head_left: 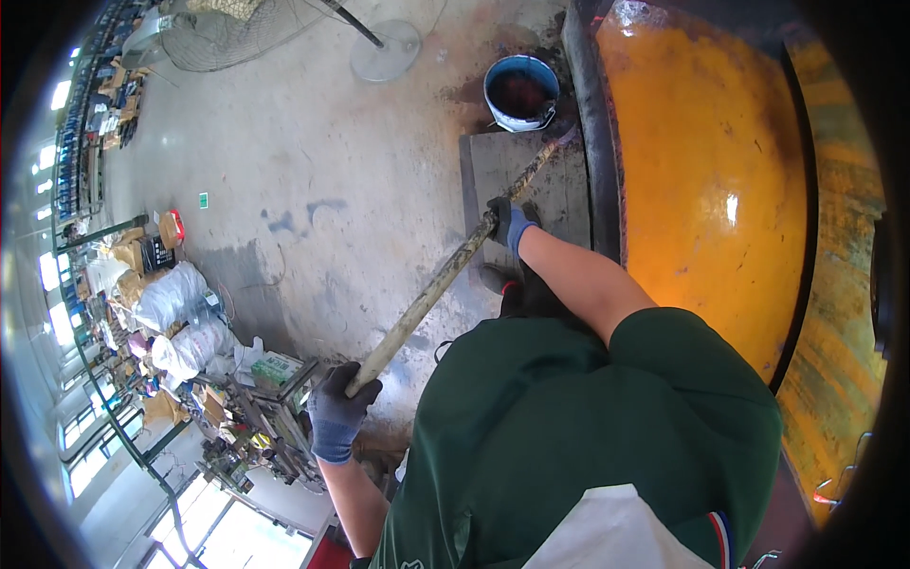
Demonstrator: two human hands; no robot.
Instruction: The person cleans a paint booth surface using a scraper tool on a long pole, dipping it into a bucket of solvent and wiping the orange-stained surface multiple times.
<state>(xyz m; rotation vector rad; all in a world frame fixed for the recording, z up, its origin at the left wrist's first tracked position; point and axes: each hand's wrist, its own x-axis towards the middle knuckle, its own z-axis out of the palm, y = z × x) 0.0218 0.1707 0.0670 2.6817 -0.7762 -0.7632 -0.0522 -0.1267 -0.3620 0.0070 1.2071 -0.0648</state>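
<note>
Currently, the pole [431, 295] is clasped by my left hand [341, 412] at one end and my right hand [509, 224] nearer the bucket [517, 122].

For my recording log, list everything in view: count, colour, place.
Long pole: one, pale with dark stains, across centre
Bucket: one, blue and whitish, top centre
Floor plate: one, dark grey, upper centre
Panels: two, orange, right side
Fan: one, grey, top left
Floor marking: one, green, left of centre
Wrapped bundles: at least two, whitish, left
Box: one, green and white, lower left
Stacked goods: uncountable, mixed colours, far left
Windows: several, bright white, far left
Cloth: one, white, bottom centre
Shirt: one, dark green, lower centre
Shoes: two, dark, centre
Forearms: two, bare, centre and lower left
Left hand: one, grey-blue glove, gripping pole's lower end
Right hand: one, grey-blue glove, gripping pole higher up
</note>
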